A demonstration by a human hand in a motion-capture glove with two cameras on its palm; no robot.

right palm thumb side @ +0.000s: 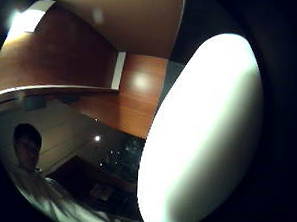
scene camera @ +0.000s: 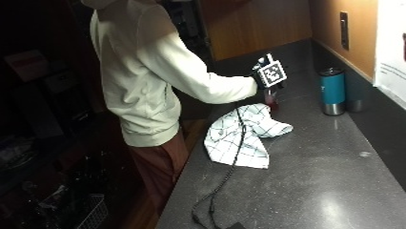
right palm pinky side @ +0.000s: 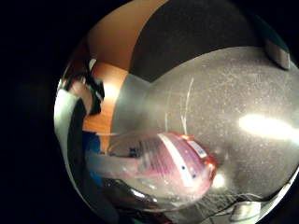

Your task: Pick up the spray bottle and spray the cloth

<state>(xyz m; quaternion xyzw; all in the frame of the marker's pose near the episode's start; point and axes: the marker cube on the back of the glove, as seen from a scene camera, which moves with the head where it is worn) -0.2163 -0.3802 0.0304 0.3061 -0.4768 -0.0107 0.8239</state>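
fingers of the gloved right hand (scene camera: 265,76) look wrapped round the spray bottle (scene camera: 272,99), holding it near its top; the exact curl is partly hidden by the glove gear in the outside view. bottle hangs upright below the hand, just above or at the far edge of the cloth (scene camera: 244,134), its base near the counter (scene camera: 329,181); cannot tell if it touches. little finger side palm view shows the bottle (right palm pinky side: 159,168) close against the palm, clear plastic body with reddish liquid and a white-and-red label; print on the label too small to read. thumb side palm view is mostly filled by a bright white rounded surface (right palm thumb side: 202,134) close to the palm, cannot tell what part it is.

cloth is white with a dark grid check, crumpled on the dark speckled counter near its front edge, a black cable (scene camera: 222,186) running across it. teal tumbler (scene camera: 332,90) with a steel base stands upright well apart, by the back wall. person in a cream hoodie (scene camera: 146,71) stands at the counter's edge, arm reaching over the cloth.
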